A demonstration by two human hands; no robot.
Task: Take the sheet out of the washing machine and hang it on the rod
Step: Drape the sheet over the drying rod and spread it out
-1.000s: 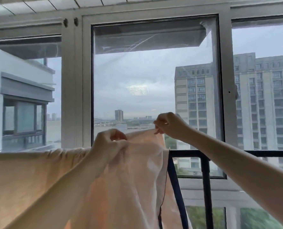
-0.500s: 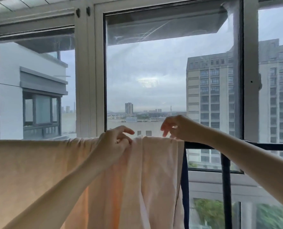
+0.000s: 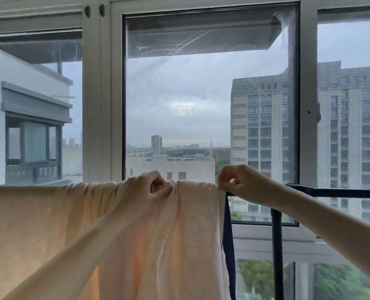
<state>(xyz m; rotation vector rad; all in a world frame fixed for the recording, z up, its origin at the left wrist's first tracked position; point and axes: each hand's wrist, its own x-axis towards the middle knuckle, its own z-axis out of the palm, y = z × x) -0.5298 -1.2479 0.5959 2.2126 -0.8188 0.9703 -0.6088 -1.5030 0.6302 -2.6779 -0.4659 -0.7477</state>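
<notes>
sheet [image 3: 50,224] hangs over rod [image 3: 342,192] | left hand [image 3: 145,191] grip pinches sheet top | right hand [image 3: 242,182] grip pinches sheet edge

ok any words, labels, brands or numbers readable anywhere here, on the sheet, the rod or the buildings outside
None can be read.
The peach sheet is plain, with no label showing.
The dark rod bears no marking.
The buildings outside show no legible signs.

I see the pale peach sheet [image 3: 60,224] draped over the dark rod [image 3: 342,192], hanging in soft folds, bunched at its top right edge, covering the rod's left part; the right part is bare.
</notes>
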